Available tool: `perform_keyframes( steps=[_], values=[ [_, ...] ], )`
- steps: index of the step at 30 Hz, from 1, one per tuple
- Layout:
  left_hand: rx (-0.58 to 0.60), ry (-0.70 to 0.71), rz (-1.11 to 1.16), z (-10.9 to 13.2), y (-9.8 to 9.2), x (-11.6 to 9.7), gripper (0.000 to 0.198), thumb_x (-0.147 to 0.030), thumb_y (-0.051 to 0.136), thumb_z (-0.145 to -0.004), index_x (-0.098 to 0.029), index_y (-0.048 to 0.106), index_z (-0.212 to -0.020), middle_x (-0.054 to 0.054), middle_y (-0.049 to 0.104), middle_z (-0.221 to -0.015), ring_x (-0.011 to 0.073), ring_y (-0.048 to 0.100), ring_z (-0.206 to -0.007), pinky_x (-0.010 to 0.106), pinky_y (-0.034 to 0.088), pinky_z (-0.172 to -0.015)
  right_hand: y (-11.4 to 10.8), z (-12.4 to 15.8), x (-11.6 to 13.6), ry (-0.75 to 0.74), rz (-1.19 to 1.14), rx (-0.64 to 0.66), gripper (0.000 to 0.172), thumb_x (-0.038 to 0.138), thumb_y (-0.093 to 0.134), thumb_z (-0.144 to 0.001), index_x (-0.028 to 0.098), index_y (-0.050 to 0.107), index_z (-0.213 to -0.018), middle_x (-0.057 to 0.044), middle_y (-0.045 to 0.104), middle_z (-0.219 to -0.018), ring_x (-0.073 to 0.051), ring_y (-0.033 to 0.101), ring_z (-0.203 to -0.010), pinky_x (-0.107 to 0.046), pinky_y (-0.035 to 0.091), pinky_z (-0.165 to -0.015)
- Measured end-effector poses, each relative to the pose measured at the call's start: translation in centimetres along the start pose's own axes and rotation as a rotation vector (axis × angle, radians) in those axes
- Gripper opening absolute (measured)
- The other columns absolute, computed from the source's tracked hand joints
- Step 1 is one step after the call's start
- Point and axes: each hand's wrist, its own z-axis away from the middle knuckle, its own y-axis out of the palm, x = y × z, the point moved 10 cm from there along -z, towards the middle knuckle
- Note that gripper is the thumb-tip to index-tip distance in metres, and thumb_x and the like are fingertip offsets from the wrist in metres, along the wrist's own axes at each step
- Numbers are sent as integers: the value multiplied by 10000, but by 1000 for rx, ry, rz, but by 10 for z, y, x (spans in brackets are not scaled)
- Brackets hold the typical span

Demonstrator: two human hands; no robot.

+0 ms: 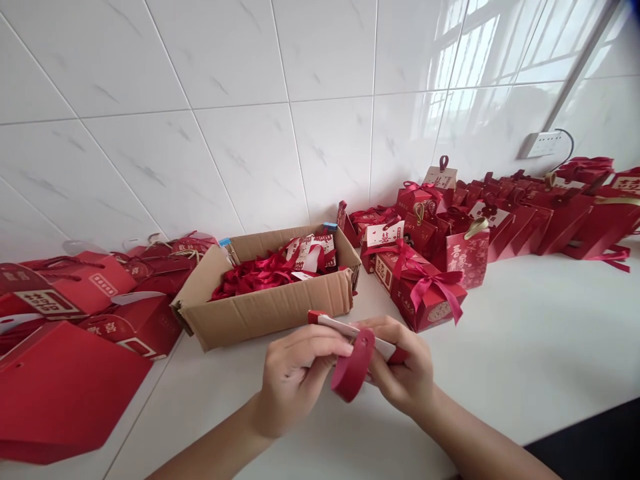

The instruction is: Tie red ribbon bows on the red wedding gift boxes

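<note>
Between my two hands, above the white tabletop, is a small red-and-white paper gift box [333,325] with a dark red strap [353,370] looped at its near side. My left hand [300,373] is closed, its thumb and forefinger pinching at the strap and the box's edge. On the other side my right hand [403,363] grips the box, fingers over its far side and thumb near the strap's end. The palms hide much of the box. Just beyond my hands lies a red gift box with ribbon bows [420,287].
A cardboard box [280,310] of red ribbons [250,277] and cards stands behind my hands. Several red gift boxes [530,213] line the tiled wall [330,153] on the right. More red boxes [65,387] crowd the left. A power strip [543,145] is on the wall.
</note>
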Motion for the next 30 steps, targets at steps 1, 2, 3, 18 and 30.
perform_keyframes(
  steps=[1,2,3,18,30],
  values=[
    [25,-14,21,-2,0,1,239,21,560,-796,-168,678,-881,55,726,-856,157,689,-823,220,562,-715,0,-1,0,4,-3,3,225,17,549,-779,192,584,-917,-71,680,-784,-175,671,-713,-284,567,-610],
    [51,-33,40,-4,0,3,232,21,557,-798,-161,682,-869,58,723,-833,162,688,-819,227,563,-715,-1,-1,-1,9,-4,5,223,18,549,-781,191,583,-917,-71,681,-788,-173,671,-710,-279,564,-608],
    [78,-56,56,-5,1,4,223,17,557,-800,-154,686,-858,58,717,-803,162,686,-796,234,564,-709,-1,-2,-1,12,-4,7,220,19,551,-782,191,581,-916,-71,682,-794,-171,671,-708,-274,560,-605],
    [161,-390,225,1,9,27,138,-121,552,-841,-155,675,-788,14,597,-597,85,518,-482,178,465,-434,1,0,-1,11,58,12,141,83,587,-806,208,568,-869,-38,659,-694,-149,615,-577,-251,491,-497],
    [363,-368,149,2,24,18,159,-79,529,-826,-162,647,-757,20,625,-645,109,571,-568,194,491,-515,4,0,0,-21,44,58,130,96,568,-824,210,520,-783,-45,668,-747,-132,621,-595,-228,491,-511]
  ],
)
